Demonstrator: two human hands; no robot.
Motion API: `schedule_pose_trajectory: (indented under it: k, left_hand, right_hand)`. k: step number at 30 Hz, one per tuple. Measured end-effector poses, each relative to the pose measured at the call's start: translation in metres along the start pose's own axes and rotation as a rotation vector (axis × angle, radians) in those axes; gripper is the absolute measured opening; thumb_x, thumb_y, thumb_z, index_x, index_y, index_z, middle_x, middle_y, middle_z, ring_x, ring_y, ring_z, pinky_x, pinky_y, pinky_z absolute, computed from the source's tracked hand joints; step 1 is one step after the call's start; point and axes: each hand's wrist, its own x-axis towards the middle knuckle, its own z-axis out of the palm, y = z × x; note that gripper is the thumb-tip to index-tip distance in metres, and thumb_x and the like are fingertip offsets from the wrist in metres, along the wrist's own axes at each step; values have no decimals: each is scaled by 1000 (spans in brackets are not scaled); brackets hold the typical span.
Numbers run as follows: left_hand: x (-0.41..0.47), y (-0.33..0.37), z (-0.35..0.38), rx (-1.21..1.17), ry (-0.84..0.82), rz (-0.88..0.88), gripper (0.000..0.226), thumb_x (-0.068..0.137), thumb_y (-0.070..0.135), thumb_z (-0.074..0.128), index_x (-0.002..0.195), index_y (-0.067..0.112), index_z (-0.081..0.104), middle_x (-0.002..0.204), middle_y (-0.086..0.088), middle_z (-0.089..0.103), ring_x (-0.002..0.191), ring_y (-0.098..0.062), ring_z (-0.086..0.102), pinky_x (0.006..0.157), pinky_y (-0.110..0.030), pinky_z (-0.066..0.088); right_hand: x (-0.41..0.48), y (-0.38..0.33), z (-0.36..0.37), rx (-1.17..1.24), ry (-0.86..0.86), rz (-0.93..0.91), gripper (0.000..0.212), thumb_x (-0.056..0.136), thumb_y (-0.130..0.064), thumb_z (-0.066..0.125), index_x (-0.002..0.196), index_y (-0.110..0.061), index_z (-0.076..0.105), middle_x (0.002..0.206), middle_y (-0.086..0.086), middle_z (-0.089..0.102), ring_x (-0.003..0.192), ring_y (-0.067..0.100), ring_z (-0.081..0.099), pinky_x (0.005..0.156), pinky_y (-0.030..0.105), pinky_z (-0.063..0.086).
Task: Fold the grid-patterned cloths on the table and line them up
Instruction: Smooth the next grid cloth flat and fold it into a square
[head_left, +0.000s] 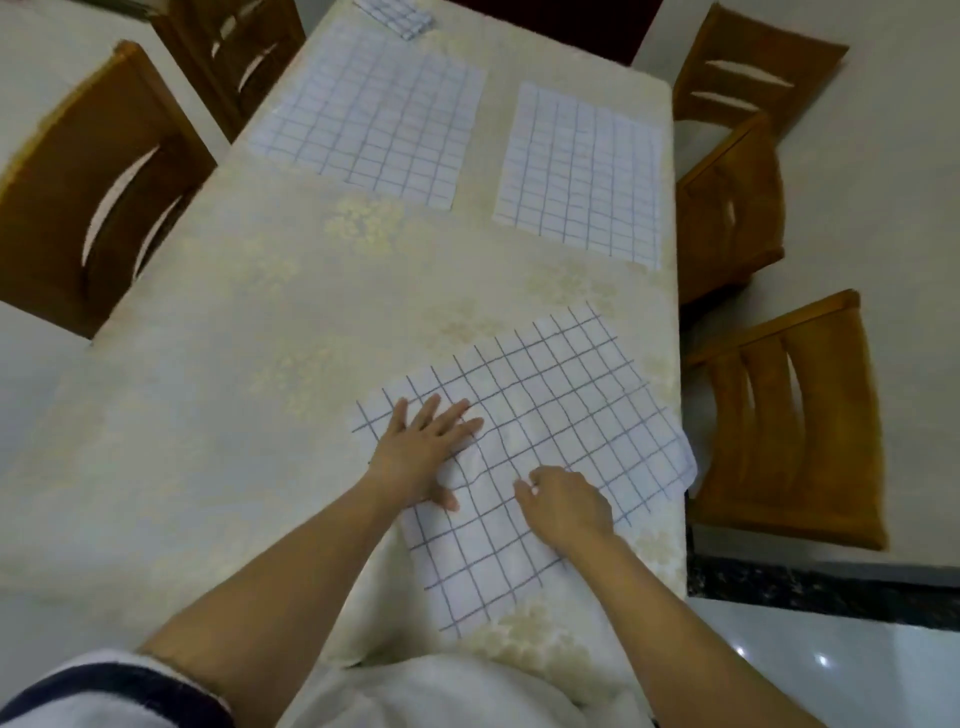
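A white cloth with a blue grid (545, 415) lies askew near the table's front right, one corner hanging over the right edge. My left hand (426, 447) presses flat on its left part, fingers straight and spread. My right hand (566, 504) rests on the cloth's middle with fingers curled, seemingly pinching a raised wrinkle. Two more grid cloths lie flat farther back, one at the middle (374, 114) and one at the right (582, 171). A small folded grid cloth (397, 18) sits at the far edge.
The table (234, 322) wears a cream floral tablecloth. Wooden chairs stand along the left (88, 187) and the right (784, 415) sides. Tiled floor shows at the lower right.
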Motion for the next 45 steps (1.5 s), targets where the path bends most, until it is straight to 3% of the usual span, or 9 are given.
schedule_pose_trajectory:
  k: [3,6,9,13,19,26,38,42,45]
  left_hand:
    - [12,-20,-34,152,-77,81,128,68,58,84,160,42,-4,168,9,-17,154,-35,-15,123,-60,-8]
    - [13,-29,-56,264,1,7,110,83,32,81,161,38,3,169,1,-16,154,-36,-17,123,-57,-10]
    - [7,-10,-51,-14,191,-182,81,99,29,62,162,30,10,170,-6,-11,155,-34,-13,124,-52,-6]
    - [3,34,-1,-165,226,-107,80,101,62,36,162,29,-3,169,0,-16,155,-28,-17,125,-49,-9]
    - [12,31,26,-113,307,-137,66,104,60,10,160,30,-7,166,4,-20,152,-29,-22,123,-51,-16]
    - [39,17,7,-108,239,-162,63,105,60,7,158,37,-16,165,10,-25,151,-23,-29,123,-50,-17]
    - [32,-48,4,-169,324,-307,68,100,70,7,156,43,-19,164,13,-28,151,-25,-28,123,-52,-16]
    - [67,-25,-21,-104,402,-173,66,105,58,14,161,31,-9,168,5,-19,154,-27,-21,124,-51,-12]
    - [99,0,-32,-139,345,-86,61,107,52,18,162,33,-1,169,7,-11,156,-24,-15,125,-47,-11]
  right_hand:
    - [27,18,-24,115,150,-152,65,100,-48,45,155,-20,26,159,4,32,143,24,35,116,38,32]
    - [43,33,-21,-82,1,-187,93,94,-58,52,157,-30,-10,165,1,-15,153,27,-5,124,44,5]
    - [35,41,8,-112,-115,-122,107,86,-74,49,153,-33,-24,156,1,-37,149,33,-23,122,53,-1]
    - [19,20,38,-83,-37,-13,116,74,-90,37,153,-31,-23,159,6,-34,147,35,-27,121,55,-7]
    - [29,1,24,-97,210,-52,100,84,-86,22,155,-27,-16,162,5,-27,148,30,-26,119,51,-17]
    - [62,-5,29,-59,147,-95,72,99,-64,6,154,-26,-23,160,1,-31,148,23,-28,123,48,-9]
    - [90,67,8,-74,233,-47,82,93,-69,-8,155,-18,-19,162,2,-27,150,22,-24,123,48,-4]
    - [114,21,-10,-53,339,-137,75,99,-57,1,158,-11,-2,166,7,-6,153,22,-7,125,45,3]
    - [130,-12,-5,-53,306,-231,67,103,-52,5,159,-17,-4,165,0,-12,153,19,-10,125,43,0]
